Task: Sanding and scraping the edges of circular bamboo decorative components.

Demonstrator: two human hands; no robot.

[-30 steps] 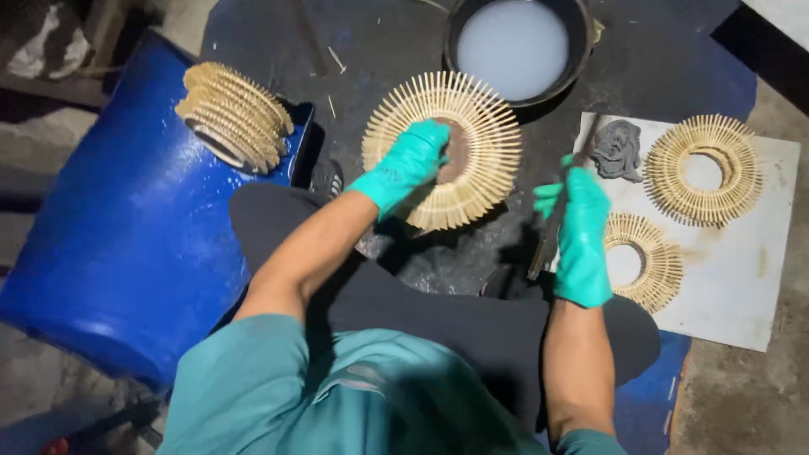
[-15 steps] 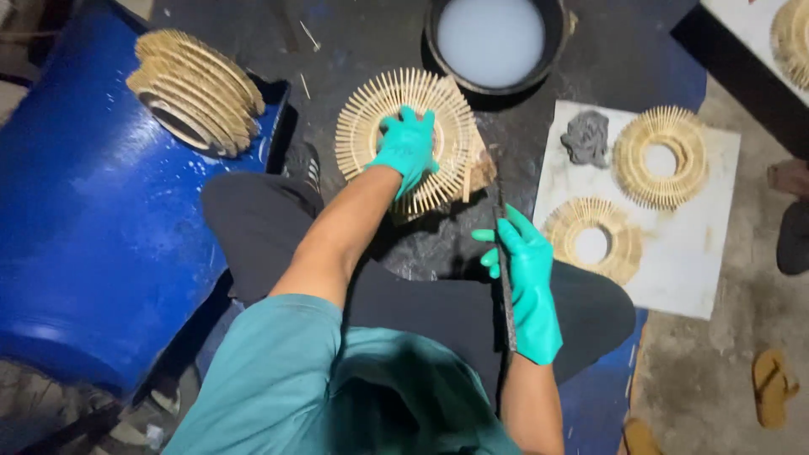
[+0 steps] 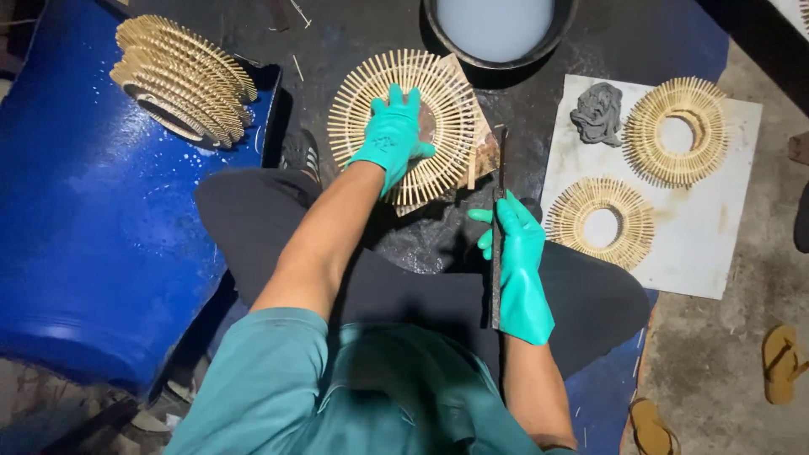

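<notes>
My left hand point(image 3: 393, 135), in a teal glove, presses flat on the middle of a round ring of radiating bamboo sticks point(image 3: 354, 105) that lies on a brown board point(image 3: 482, 147) on the dark mat. My right hand point(image 3: 516, 253), also gloved, grips a long dark flat blade point(image 3: 499, 181) held upright just right of the ring, its tip near the board's edge. My legs in dark trousers are folded below.
A stack of finished stick rings point(image 3: 181, 77) rests on a blue barrel point(image 3: 93, 236) at left. A black bowl of milky liquid point(image 3: 497, 25) stands at the top. A white sheet point(image 3: 716, 244) at right carries two rings point(image 3: 674, 131) point(image 3: 600, 221) and a grey rag point(image 3: 598, 114). Sandals point(image 3: 782, 362) lie on the floor.
My right hand drew back toward my body and turned the blade upright beside the ring. My left hand stayed pressed on the ring's middle. The view shifted left.
</notes>
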